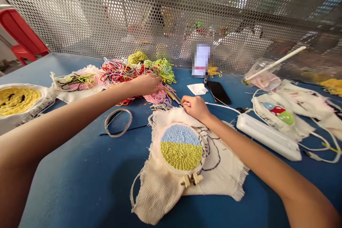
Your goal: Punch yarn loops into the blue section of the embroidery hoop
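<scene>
From the hoop (181, 124), framing blue and green loops: at eleven, the left hand (148, 84) curls over yarn (114, 72), grip unclear; just past twelve, the right hand (196, 107) closes round a seemingly pink-ended tool (189, 104); toward two, a clear bag (263, 78) holds something pink.

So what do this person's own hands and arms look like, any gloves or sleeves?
They are ordinary human ones. The left hand and right hand wear no gloves. No sleeve shows on the left arm or right arm, and I see no watch or bracelet.
</scene>
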{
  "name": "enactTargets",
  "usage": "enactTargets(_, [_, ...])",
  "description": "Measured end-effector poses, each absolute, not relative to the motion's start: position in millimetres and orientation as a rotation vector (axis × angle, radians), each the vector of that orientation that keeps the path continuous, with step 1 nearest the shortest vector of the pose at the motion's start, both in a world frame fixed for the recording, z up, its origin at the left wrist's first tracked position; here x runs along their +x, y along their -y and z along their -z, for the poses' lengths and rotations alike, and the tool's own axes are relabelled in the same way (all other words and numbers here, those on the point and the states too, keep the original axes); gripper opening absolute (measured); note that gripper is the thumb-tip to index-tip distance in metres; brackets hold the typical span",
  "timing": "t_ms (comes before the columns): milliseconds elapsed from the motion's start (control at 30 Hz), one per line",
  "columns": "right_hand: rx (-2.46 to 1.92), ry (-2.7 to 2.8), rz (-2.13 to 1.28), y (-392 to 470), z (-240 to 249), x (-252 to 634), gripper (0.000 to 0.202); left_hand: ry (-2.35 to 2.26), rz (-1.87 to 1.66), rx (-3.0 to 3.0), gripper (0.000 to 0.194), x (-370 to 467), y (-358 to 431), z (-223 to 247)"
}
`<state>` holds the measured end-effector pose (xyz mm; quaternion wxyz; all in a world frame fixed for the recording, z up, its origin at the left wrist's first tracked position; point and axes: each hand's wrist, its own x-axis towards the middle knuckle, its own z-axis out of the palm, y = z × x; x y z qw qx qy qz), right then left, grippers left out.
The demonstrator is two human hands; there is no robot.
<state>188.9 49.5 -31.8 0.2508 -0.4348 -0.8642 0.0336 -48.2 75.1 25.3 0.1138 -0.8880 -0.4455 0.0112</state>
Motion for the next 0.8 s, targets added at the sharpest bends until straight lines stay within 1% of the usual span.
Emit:
enactTargets(100, [-1.186,2.339,-0.086,-50.4,32.1,189.3,0.022,1.304,-0.099,-2.629,0.028,-39.1,-70.2,-26.2])
enactTargets(167, [-1.181,2.329,-0.092,-51.4,32.6,189.3,0.023,1.354,0.011,-2.652,0.021,-39.8,-63.5,-33.7])
enactTargets(233, [-1.174,2.316,-0.106,-52.8,33.1,189.0,0.022,1.495,0.228,-2.668,0.017,-45.2,-55.6,-45.6])
enactTargets(300, [-1.162,2.301,-0.129,-54.5,33.7,188.5,0.022,1.651,0.535,-2.676,0.014,-53.6,-47.1,-59.6])
enactTargets(433, [-1.120,2.254,-0.171,-56.8,32.1,187.4,0.023,1.649,1.196,-2.833,0.009,-68.5,-27.9,-84.4])
enactTargets(500, [-1.101,2.212,-0.178,-56.2,27.2,186.5,0.024,1.671,1.383,-2.896,0.008,-71.1,-18.8,-91.9])
enactTargets(600, [-1.060,2.177,-0.193,-50.4,12.6,182.5,0.024,1.692,1.518,-2.950,0.006,-67.6,-9.6,-96.6])
enactTargets(667, [-0.979,2.183,-0.307,-42.1,-1.0,177.6,0.023,1.648,1.596,-2.961,0.006,-60.8,-6.4,-97.9])
enactTargets(800, [-0.681,2.143,-1.020,-18.7,-29.9,168.8,0.028,1.540,1.661,-2.881,0.009,-43.2,-2.6,-103.9])
